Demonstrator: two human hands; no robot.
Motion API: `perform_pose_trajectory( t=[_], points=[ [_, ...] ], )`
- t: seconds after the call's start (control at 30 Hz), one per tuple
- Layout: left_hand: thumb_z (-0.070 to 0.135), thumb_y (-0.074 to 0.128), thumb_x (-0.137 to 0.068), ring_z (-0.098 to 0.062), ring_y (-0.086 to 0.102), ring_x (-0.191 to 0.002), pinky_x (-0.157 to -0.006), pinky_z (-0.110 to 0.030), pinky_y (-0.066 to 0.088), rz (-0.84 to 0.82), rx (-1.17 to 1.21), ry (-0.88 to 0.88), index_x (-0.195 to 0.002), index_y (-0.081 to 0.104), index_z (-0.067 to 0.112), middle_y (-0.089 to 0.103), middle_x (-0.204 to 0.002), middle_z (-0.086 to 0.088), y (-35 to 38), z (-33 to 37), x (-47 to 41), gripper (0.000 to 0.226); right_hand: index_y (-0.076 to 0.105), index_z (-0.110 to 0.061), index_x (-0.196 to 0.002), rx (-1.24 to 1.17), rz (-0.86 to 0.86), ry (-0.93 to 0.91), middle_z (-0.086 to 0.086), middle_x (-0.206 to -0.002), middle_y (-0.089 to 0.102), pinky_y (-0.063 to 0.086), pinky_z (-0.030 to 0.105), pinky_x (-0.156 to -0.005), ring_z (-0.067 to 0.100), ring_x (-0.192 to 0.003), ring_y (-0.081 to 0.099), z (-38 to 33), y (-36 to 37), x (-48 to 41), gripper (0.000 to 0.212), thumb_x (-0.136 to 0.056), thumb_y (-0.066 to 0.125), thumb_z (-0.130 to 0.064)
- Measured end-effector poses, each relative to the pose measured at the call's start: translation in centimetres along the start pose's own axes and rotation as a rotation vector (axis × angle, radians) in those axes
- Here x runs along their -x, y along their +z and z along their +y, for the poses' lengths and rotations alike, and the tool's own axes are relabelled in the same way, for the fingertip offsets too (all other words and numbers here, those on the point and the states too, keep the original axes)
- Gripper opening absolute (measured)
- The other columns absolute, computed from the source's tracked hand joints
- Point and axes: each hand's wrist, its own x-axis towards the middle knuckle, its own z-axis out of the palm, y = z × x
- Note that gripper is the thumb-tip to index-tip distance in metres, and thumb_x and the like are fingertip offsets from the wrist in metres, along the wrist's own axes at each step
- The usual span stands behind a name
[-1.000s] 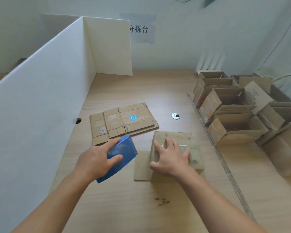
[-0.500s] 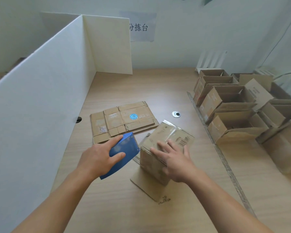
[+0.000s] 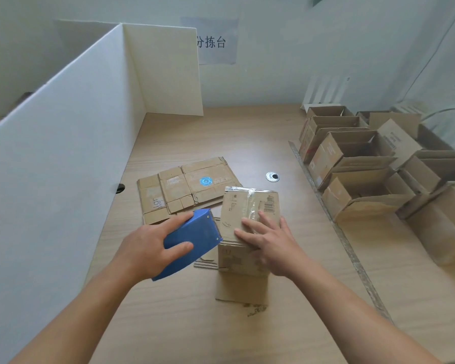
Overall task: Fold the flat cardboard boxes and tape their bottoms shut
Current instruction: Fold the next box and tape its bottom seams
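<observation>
Here, fingers (image 3: 172,224) clasp a smooth blue wedge-shaped dispenser (image 3: 196,236).

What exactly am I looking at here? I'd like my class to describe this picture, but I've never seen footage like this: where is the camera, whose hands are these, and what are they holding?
There is no machine here. A person wears a wide-angle camera on the head, so you look forward and down along both arms. The left hand grips a blue tape dispenser. The right hand lies with straight fingers on a small cardboard box, which stands on the wooden table with its taped side up. Behind it lie flat cardboard boxes, not yet folded. Along the right stand folded boxes with open tops. A white partition walls off the left.
</observation>
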Motion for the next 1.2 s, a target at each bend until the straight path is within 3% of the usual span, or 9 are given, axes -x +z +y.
perform_pose_trajectory(
  t=[0.13, 0.23, 0.33, 0.47, 0.63, 0.83, 0.93, 1.0, 1.2],
  points=[
    [0.074, 0.046, -0.073, 0.009, 0.056, -0.079, -0.063, -0.009, 0.038, -0.022, 0.078, 0.166, -0.131, 0.032, 0.073, 0.055, -0.089, 0.040, -0.3, -0.2, 0.9, 0.060, 0.020, -0.052, -0.153, 0.044, 0.009, -0.025, -0.018, -0.166, -0.001, -0.006, 0.059, -0.119, 0.025, -0.152, -0.019, 1.6, -0.3, 0.2, 0.070, -0.101, 0.048, -0.014],
    [0.069, 0.051, -0.075, 0.018, 0.051, -0.087, -0.071, -0.008, 0.039, 0.013, 0.073, 0.255, -0.132, 0.031, 0.074, 0.048, -0.104, 0.057, -0.1, -0.4, 1.3, 0.060, 0.021, -0.055, -0.151, 0.003, 0.015, -0.018, -0.018, -0.166, -0.003, -0.003, 0.055, -0.121, 0.024, -0.152, -0.019, 2.9, 0.2, 0.8, 0.064, -0.103, 0.049, -0.021],
    [0.065, 0.051, -0.080, 0.000, 0.062, -0.091, -0.072, -0.025, 0.053, 0.074, 0.007, 0.349, -0.140, 0.032, 0.061, 0.064, -0.118, 0.031, 0.4, -0.7, 1.3, 0.063, 0.024, -0.055, -0.150, -0.069, 0.021, -0.005, -0.016, -0.166, 0.006, 0.000, 0.052, -0.122, 0.022, -0.154, -0.011, 3.2, 0.2, 1.4, 0.057, -0.104, 0.048, -0.030],
    [0.067, 0.049, -0.087, -0.013, 0.067, -0.081, -0.058, -0.031, 0.057, 0.169, -0.039, 0.466, -0.142, 0.038, 0.049, 0.071, -0.106, 0.017, 0.6, -0.3, 1.1, 0.059, 0.033, -0.047, -0.150, -0.318, 0.233, -0.016, -0.017, -0.162, 0.022, 0.003, 0.049, -0.124, 0.015, -0.154, -0.007, 1.9, -0.5, 2.0, 0.057, -0.098, 0.057, -0.044],
    [0.067, 0.038, -0.095, -0.011, 0.062, -0.082, -0.057, -0.025, 0.052, 0.194, -0.066, 0.547, -0.141, 0.044, 0.043, 0.070, -0.101, 0.015, 0.5, 0.5, 1.0, 0.052, 0.046, -0.041, -0.143, -0.670, 0.270, -0.115, -0.028, -0.146, 0.038, 0.014, 0.025, -0.118, -0.001, -0.150, 0.011, -0.5, -2.1, 2.8, 0.050, -0.096, 0.062, -0.039],
    [0.061, 0.044, -0.096, -0.008, 0.056, -0.081, -0.061, -0.019, 0.044, 0.204, -0.086, 0.624, -0.139, 0.047, 0.036, 0.072, -0.101, 0.011, 0.0, 1.8, 1.1, 0.049, 0.045, -0.034, -0.147, -0.706, 0.271, -0.012, -0.021, -0.142, 0.040, 0.020, 0.028, -0.119, 0.008, -0.146, 0.024, -1.5, -2.1, 2.4, 0.054, -0.096, 0.064, -0.035],
    [0.061, 0.042, -0.097, -0.008, 0.052, -0.080, -0.062, -0.016, 0.039, 0.194, -0.091, 0.646, -0.138, 0.048, 0.034, 0.071, -0.098, 0.012, -0.2, 2.2, 1.0, 0.049, 0.069, -0.030, -0.118, -0.725, 0.268, -0.008, -0.013, -0.142, 0.050, 0.025, 0.035, -0.119, 0.009, -0.143, 0.031, -1.5, -1.9, 1.9, 0.024, -0.095, 0.065, -0.035],
    [0.062, 0.041, -0.097, -0.007, 0.053, -0.081, -0.063, -0.015, 0.039, 0.184, -0.092, 0.646, -0.140, 0.047, 0.035, 0.071, -0.097, 0.012, -0.2, 2.3, 1.0, 0.051, 0.069, -0.030, -0.091, -0.740, 0.271, -0.005, -0.013, -0.135, 0.055, 0.027, 0.035, -0.116, 0.008, -0.140, 0.034, -1.5, -1.8, 1.8, 0.005, -0.094, 0.067, -0.032],
    [0.070, 0.047, -0.089, -0.003, 0.059, -0.083, -0.064, -0.013, 0.048, 0.112, 0.015, 0.535, -0.143, 0.038, 0.053, 0.068, -0.109, 0.026, -0.2, 2.7, 0.8, 0.057, 0.064, -0.033, -0.074, -0.771, 0.334, -0.014, -0.012, -0.128, 0.055, 0.027, 0.025, -0.104, 0.000, -0.128, 0.037, -1.0, -1.8, 2.2, 0.019, -0.091, 0.071, -0.030]
  ],
)
